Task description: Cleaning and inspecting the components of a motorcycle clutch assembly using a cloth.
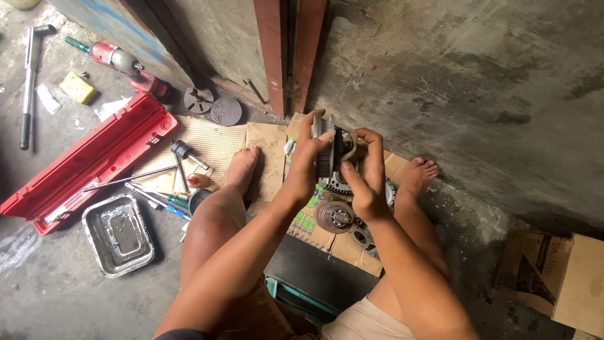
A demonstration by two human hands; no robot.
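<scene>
Above the flattened cardboard (220, 141) between the person's bare feet, both hands gripped a round metal machine part (331, 151). The left hand (306, 165) clasped its left side, fingers curled over the top edge; the right hand (367, 182) held its right side, thumb pressed against the face. Just below, a toothed gear (335, 184) and a round disc part (334, 216) lay on the cardboard. Well to the left sat a red tool case (88, 160) and a metal tray (118, 235).
</scene>
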